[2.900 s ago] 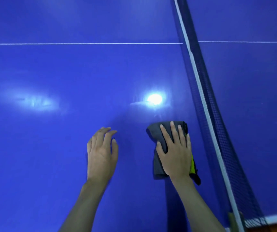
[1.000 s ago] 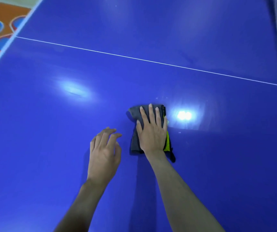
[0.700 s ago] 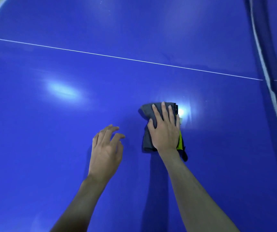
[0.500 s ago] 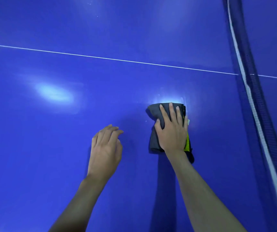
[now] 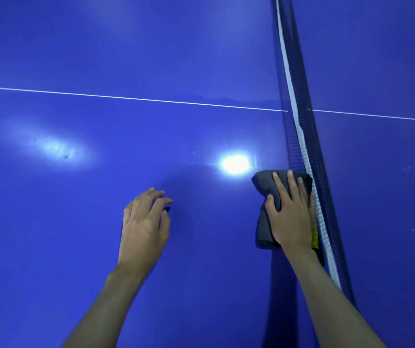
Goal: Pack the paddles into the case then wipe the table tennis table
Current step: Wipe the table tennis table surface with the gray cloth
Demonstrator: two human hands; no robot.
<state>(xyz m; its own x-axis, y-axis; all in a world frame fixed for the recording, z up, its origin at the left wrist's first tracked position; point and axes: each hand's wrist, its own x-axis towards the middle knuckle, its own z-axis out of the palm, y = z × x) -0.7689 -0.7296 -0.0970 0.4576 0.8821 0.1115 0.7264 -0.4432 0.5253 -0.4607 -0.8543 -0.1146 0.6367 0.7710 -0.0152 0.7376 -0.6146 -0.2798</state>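
The blue table tennis table [image 5: 81,234] fills the view. My right hand [image 5: 290,217] presses flat, fingers straight, on a folded grey cloth [image 5: 264,192] with a yellow edge, right beside the net. My left hand [image 5: 145,227] rests on the table surface to the left, fingers loosely bent and holding nothing. No paddles or case are in view.
The dark net [image 5: 301,136] with its white top band runs from the top down to the lower right, touching the cloth's right side. A thin white centre line [image 5: 131,97] crosses the table. Two bright light reflections lie on the surface.
My right hand has slid the cloth to the right across the table until it lies against the net. My left hand has stayed in about the same place.
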